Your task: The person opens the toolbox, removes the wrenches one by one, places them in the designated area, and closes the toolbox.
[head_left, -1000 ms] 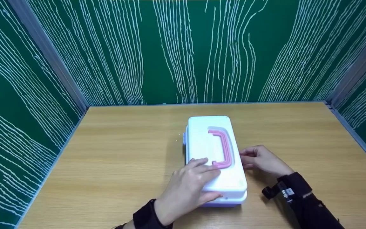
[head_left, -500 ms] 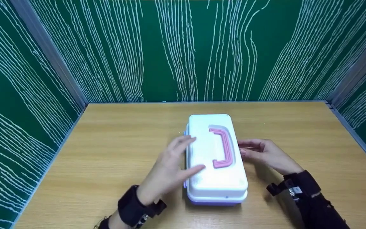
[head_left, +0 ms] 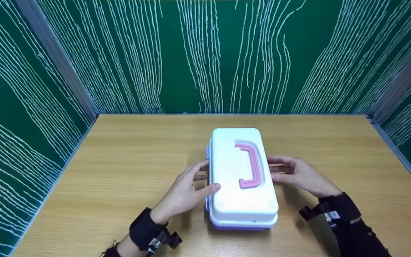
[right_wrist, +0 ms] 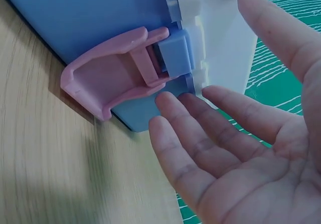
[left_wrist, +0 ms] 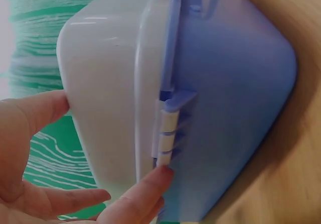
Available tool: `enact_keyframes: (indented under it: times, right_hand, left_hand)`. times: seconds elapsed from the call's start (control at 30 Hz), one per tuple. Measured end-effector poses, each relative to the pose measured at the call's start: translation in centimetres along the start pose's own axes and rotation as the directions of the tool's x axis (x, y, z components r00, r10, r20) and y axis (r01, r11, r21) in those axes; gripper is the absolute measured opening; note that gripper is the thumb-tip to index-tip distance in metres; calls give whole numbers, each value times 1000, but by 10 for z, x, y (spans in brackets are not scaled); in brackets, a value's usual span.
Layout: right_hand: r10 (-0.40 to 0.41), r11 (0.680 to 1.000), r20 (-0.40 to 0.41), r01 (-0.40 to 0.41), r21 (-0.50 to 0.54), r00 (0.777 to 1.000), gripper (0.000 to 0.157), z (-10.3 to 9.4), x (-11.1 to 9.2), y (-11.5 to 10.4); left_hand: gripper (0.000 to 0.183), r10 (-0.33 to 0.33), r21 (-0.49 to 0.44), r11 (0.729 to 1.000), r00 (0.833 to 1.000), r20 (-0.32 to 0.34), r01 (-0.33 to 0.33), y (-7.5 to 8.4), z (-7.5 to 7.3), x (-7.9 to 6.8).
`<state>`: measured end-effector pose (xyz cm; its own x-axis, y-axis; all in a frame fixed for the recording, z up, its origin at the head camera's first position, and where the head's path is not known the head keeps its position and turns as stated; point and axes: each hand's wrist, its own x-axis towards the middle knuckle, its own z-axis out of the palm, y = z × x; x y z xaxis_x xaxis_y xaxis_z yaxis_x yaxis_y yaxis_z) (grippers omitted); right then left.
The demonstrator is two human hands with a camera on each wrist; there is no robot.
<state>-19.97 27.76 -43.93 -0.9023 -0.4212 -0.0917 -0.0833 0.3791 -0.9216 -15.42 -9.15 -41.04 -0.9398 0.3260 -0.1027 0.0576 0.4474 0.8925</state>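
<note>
Nearest to me are two black wrist bands (head_left: pixel 145 228). Then comes the bare left hand (head_left: pixel 184 194), its thumb on the lid's edge and one fingertip touching the hinge side. Its fingers (left_wrist: pixel 136 199) are loose and grip nothing. Next is the long plastic box with a white lid and blue base (head_left: pixel 227 171), mid-counter and between the hands. Its long side runs near to far, the far end leaning a little left. The pink plastic handle (head_left: pixel 254 166) lies flat along the lid, toward the right. The bare right hand (head_left: pixel 302 176) sits close by the right side, fingers relaxed and holding nothing; I can't tell if they touch.

Only my right wrist camera shows the pink plastic latch (right_wrist: pixel 108 71), hanging down toward the wood-brown counter (head_left: pixel 137 160). My left wrist camera shows the white-and-blue plastic hinge (left_wrist: pixel 168 138) up close; from the head, I see just its edge. Farthest back is a green wall with wavy white lines (head_left: pixel 177 71).
</note>
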Motion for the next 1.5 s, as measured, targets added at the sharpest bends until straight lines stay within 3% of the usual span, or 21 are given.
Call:
enact_keyframes:
  times: [0.33,0.9,1.23,1.5]
  right_hand:
    - [-19,1000,0,19,23,1000,68,1,-1,-1]
    - [-11,997,1,11,78,1000,68,-6,-3,4]
    - [14,999,-13,-14,-32,1000,69,-8,-4,-2]
    - [-12,996,-45,8,-93,999,65,-8,-5,-5]
  left_hand:
    - [77,-20,-45,999,1000,18,21,-1,3,2]
    - [78,24,-76,997,999,27,-22,0,9,4]
    - [79,36,-78,996,999,16,-34,0,10,5]
    - [78,47,-85,995,999,12,-46,0,10,5]
